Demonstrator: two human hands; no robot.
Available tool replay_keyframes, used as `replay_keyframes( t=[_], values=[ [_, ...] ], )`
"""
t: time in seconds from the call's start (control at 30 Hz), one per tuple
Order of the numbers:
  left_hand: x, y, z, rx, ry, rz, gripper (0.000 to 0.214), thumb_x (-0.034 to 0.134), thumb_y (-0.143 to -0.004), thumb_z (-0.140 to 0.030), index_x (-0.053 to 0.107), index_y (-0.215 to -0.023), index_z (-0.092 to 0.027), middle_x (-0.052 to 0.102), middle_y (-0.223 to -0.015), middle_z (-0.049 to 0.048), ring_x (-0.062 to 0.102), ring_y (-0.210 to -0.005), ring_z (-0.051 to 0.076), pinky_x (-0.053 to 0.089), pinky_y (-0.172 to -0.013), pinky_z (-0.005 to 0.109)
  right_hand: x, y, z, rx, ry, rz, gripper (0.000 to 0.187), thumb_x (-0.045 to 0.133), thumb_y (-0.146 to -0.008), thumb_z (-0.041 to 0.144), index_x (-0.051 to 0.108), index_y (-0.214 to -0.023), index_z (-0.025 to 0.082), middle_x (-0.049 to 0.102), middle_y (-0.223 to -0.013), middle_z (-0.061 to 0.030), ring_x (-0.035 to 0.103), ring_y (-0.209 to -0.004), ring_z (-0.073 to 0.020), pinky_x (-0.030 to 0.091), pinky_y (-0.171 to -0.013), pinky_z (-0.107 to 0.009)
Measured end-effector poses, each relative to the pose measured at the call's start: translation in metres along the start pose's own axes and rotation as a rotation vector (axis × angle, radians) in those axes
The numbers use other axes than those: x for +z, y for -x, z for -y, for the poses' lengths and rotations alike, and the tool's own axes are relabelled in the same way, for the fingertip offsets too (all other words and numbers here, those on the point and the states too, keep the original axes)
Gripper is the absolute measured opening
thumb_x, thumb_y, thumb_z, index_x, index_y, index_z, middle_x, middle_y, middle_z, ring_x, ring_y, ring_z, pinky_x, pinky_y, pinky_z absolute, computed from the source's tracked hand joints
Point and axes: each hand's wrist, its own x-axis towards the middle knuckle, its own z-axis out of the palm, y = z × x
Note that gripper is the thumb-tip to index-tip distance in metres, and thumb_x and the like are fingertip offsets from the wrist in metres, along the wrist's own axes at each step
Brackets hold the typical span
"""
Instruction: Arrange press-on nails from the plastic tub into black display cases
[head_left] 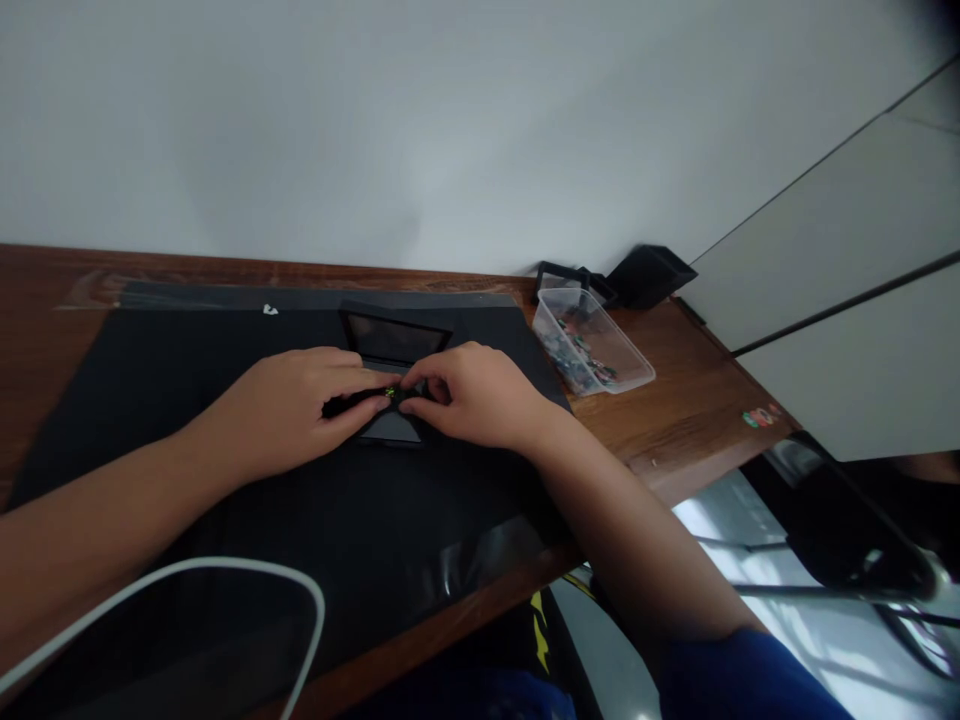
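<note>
My left hand (315, 395) and my right hand (476, 395) meet over the black mat, fingertips almost touching. Between them is a small dark piece with yellow-green specks (391, 392), pinched by thumb and fingers from both sides. Its kind is too small to make out, and the fingertips cover most of it. Just behind and beneath the hands lies an open black case with a hinged lid (394, 337); its lid leans back and its lower part (391, 430) shows a greyish, shiny face. The hands hide the middle of this case.
A clear plastic tub (630, 362) with many small pieces stands right of the black mat (300, 540). Black boxes (651, 275) sit behind it by the wall. A white scrap (270, 310) lies at the mat's back edge. A white cable (217, 563) loops across the front left.
</note>
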Motion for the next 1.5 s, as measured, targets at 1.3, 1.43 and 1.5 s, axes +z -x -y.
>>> replay_keyframes(
  t=[1.3, 1.43, 1.5],
  values=[
    [-0.006, 0.002, -0.003, 0.018, 0.123, -0.054, 0.028, 0.069, -0.101, -0.052, 0.085, -0.088, -0.032, 0.078, -0.083, -0.0012, 0.070, -0.079, 0.019, 0.051, -0.071, 0.029, 0.001, -0.001, 0.001, 0.077, -0.099, 0.004, 0.010, 0.077, -0.096, 0.030, 0.081, -0.099, 0.021, 0.068, -0.075, 0.0022, 0.054, -0.069, -0.0129, 0.029, -0.067, -0.029],
    [-0.008, 0.003, -0.007, 0.149, 0.163, -0.070, 0.022, 0.071, -0.103, -0.042, 0.085, -0.089, -0.031, 0.078, -0.082, -0.0017, 0.069, -0.076, 0.017, 0.052, -0.073, 0.029, 0.009, -0.002, 0.003, 0.040, -0.159, 0.018, 0.011, 0.072, -0.098, 0.025, 0.080, -0.103, 0.021, 0.067, -0.076, 0.0028, 0.054, -0.070, -0.0130, 0.030, -0.068, -0.029],
    [-0.009, 0.003, -0.008, 0.176, 0.159, -0.091, 0.023, 0.070, -0.104, -0.040, 0.084, -0.088, -0.030, 0.078, -0.081, -0.0019, 0.068, -0.075, 0.016, 0.052, -0.072, 0.030, 0.011, -0.002, 0.003, 0.030, -0.179, 0.019, 0.011, 0.071, -0.098, 0.026, 0.079, -0.104, 0.021, 0.067, -0.076, 0.0030, 0.055, -0.070, -0.0129, 0.030, -0.068, -0.028]
  ],
)
